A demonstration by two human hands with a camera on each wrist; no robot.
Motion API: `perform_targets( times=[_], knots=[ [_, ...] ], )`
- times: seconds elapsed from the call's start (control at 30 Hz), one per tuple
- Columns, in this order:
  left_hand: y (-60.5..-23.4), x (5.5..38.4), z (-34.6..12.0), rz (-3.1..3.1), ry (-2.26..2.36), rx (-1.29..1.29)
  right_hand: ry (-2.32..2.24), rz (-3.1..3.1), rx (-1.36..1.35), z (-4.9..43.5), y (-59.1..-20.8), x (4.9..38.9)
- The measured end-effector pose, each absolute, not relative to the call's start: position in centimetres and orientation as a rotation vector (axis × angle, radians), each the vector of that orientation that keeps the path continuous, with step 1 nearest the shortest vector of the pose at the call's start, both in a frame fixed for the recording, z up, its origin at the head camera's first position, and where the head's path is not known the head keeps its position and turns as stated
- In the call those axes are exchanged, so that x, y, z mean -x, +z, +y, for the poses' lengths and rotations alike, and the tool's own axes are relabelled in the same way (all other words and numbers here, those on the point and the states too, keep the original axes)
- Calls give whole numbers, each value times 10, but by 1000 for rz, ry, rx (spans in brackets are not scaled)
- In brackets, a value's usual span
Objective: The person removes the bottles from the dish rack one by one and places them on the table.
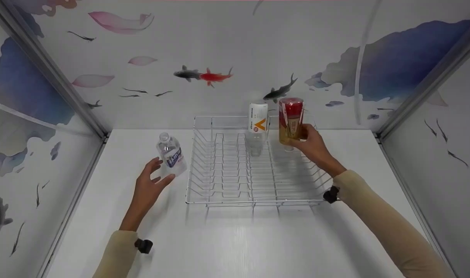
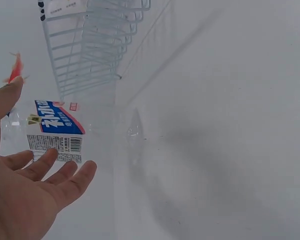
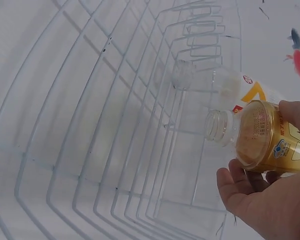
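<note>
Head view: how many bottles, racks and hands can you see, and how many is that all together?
Bottles: 3 (blue-label bottle, white-label bottle, red-and-gold bottle)
Wire rack: 1
Hands: 2 (left hand, right hand)
Total: 6

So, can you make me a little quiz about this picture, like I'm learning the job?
1. Who holds the red-and-gold bottle?
a) the left hand
b) the right hand

2. True or false: the blue-labelled bottle stands outside the wire rack.

3. Fill in the blank: the neck of the red-and-gold bottle points ____.

Key:
1: b
2: true
3: down
</note>
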State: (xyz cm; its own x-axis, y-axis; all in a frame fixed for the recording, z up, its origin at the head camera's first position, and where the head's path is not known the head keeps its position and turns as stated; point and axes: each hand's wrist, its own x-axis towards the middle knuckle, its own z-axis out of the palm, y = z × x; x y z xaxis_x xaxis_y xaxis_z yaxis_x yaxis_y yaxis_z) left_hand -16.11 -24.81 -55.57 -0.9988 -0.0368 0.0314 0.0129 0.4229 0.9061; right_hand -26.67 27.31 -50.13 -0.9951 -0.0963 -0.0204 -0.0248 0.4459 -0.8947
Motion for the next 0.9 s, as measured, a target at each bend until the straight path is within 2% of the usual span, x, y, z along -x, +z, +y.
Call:
perform_targets(
  times=[0.47,0.9],
  knots=[
    [-537,145,-236,-2647,-1574,96,-1608,2630,158,281,-479,236],
    [-524,138,-223,-2673,-1539,239,-1576,2649,157,296,-476,212]
  ],
)
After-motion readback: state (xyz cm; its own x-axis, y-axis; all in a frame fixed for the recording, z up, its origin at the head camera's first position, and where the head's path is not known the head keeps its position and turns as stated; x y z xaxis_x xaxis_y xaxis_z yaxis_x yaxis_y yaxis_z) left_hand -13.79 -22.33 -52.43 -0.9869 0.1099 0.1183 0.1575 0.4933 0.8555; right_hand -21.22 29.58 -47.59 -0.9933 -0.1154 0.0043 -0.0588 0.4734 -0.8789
